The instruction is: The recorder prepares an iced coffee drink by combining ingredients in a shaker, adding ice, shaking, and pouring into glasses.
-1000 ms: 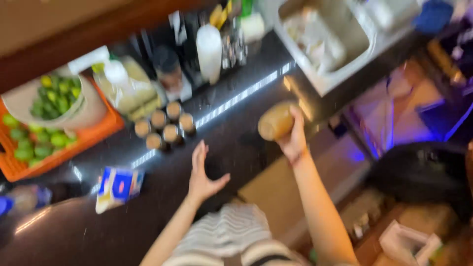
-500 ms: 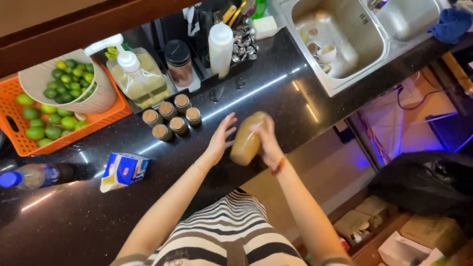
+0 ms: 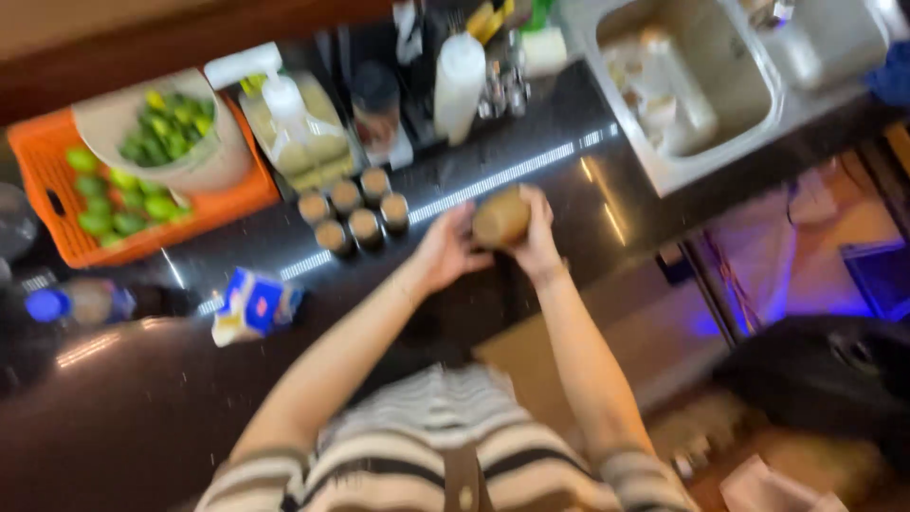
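Observation:
Both my hands are wrapped around a tan cup of brown drink [image 3: 500, 216], held over the dark counter [image 3: 133, 398]. My left hand [image 3: 444, 252] grips its left side and my right hand [image 3: 540, 239] its right side. Just left of the cup stand several small brown-topped jars [image 3: 353, 210] in two rows. The picture is blurred by motion.
An orange crate [image 3: 57, 180] of limes with a bowl of limes [image 3: 159, 133] sits at the far left. A pump bottle [image 3: 284, 102], white squeeze bottle [image 3: 459, 83] and dark jar [image 3: 375, 97] line the back. A blue-and-white carton [image 3: 254, 303] lies on the counter. Steel sink [image 3: 692, 85] at right.
My right hand brought the cup in from the counter's edge toward the middle. My left hand rose off the counter and closed on the cup's other side.

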